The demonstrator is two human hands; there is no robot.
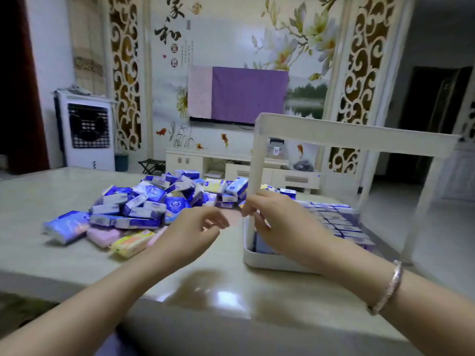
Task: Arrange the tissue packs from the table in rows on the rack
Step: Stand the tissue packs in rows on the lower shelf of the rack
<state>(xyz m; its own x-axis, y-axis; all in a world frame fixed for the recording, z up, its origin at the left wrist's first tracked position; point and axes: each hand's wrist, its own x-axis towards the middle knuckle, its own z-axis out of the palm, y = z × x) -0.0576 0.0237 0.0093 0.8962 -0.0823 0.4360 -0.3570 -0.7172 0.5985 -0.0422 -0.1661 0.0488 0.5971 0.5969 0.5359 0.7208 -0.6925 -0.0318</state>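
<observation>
The right hand (280, 222) reaches into the rack (259, 260), fingers curled, grasp unclear; the left hand (190, 229) hovers loosely open, empty, near the heaped tissue packs (144, 204).

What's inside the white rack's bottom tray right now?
The white plastic rack holds rows of blue tissue packs standing on edge. The right hand covers the tray's near-left part, so what lies beneath it is hidden.

Pale glossy tabletop (64, 253) in front. Behind, floral mural wall (231, 34) with purple-covered television (248, 95) above white low cabinet (195, 160). Carved scroll panels (126, 73) on both sides. White air cooler (86, 129) at left, dark doorway (431, 119) at right.
</observation>
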